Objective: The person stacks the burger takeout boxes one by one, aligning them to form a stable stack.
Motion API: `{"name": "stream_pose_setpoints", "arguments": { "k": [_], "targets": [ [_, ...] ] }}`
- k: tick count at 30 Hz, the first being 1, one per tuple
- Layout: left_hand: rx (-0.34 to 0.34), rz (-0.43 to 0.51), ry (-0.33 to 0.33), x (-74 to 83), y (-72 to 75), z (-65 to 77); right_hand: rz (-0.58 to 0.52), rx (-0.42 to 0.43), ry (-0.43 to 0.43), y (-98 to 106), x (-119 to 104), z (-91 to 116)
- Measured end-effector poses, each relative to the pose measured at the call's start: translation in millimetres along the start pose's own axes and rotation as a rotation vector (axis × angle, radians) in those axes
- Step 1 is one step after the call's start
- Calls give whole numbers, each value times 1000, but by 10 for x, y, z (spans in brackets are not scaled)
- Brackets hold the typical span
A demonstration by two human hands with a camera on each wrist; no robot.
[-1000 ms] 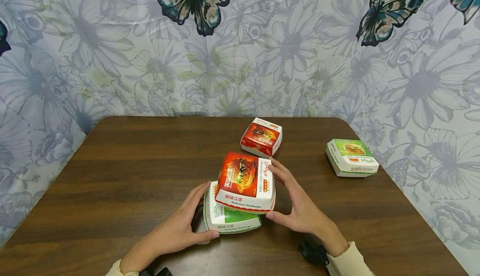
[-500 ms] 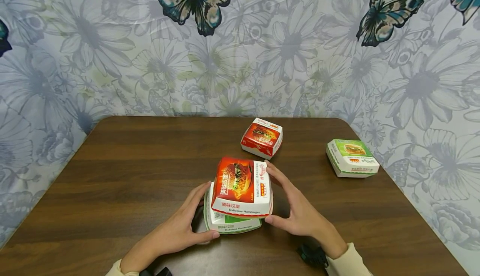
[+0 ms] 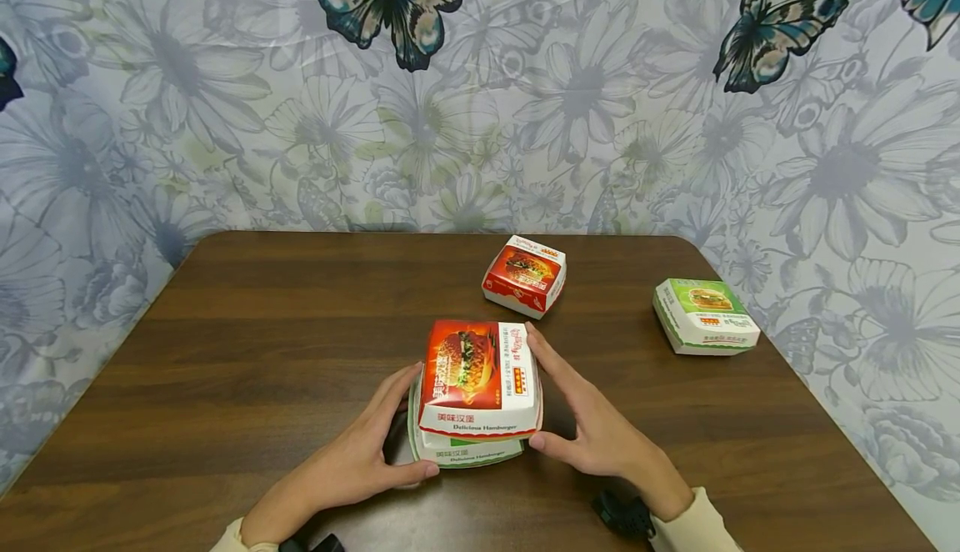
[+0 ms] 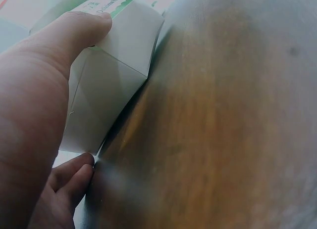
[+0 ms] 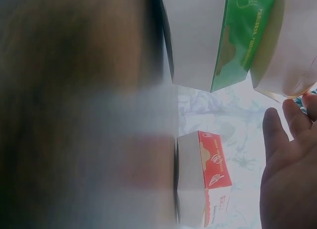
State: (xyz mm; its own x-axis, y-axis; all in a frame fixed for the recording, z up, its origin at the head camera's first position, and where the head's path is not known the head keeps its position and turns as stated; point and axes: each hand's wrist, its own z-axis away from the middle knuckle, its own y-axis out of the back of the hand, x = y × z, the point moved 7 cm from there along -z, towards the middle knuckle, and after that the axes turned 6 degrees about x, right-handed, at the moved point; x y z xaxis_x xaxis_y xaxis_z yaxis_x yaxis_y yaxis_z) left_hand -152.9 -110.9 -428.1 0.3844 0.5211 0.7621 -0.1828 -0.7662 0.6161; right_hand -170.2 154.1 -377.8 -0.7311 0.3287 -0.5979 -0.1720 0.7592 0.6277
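My left hand (image 3: 352, 464) holds a green-and-white hamburger box (image 3: 483, 455) standing on the table. Its thumb lies at the near left corner, as the left wrist view shows on the white side of the box (image 4: 106, 98). On top sits a red-and-white hamburger box (image 3: 465, 373), slightly offset and covering most of the green lid. My right hand (image 3: 600, 427) grips its right side, with thumb at the near corner and fingers toward the far one. In the right wrist view, the right hand's fingers (image 5: 274, 132) reach toward the upper box (image 5: 290, 46).
Just beyond the stack, another red hamburger box (image 3: 525, 275) stands at an angle on the brown wooden table (image 3: 285, 310). A second green-and-white box (image 3: 707, 316) is near the table's right edge. Behind the table hangs a cloth (image 3: 480, 135) printed with flowers and butterflies.
My right hand has brought the red box toward me and slightly left, turning it straighter over the green box and lowering it. My left hand and the other boxes stay in place.
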Motion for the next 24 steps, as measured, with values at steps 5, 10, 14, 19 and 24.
{"name": "stream_pose_setpoints", "arguments": {
  "k": [5,10,14,19,24],
  "targets": [
    [0,5,5,-2,-3,0,-7,-41,-50,-38,8,11],
    [15,-11,-18,4,-2,-5,-16,-72,-67,-81,2,10],
    [16,-3,-25,5,-3,-11,-22,-73,-69,-90,0,3],
    [1,22,0,-8,-6,-19,-23,-64,-46,-91,-4,1],
    [2,10,-2,-13,0,-14,-29,-63,-29,-97,-7,-2]
  ]
}}
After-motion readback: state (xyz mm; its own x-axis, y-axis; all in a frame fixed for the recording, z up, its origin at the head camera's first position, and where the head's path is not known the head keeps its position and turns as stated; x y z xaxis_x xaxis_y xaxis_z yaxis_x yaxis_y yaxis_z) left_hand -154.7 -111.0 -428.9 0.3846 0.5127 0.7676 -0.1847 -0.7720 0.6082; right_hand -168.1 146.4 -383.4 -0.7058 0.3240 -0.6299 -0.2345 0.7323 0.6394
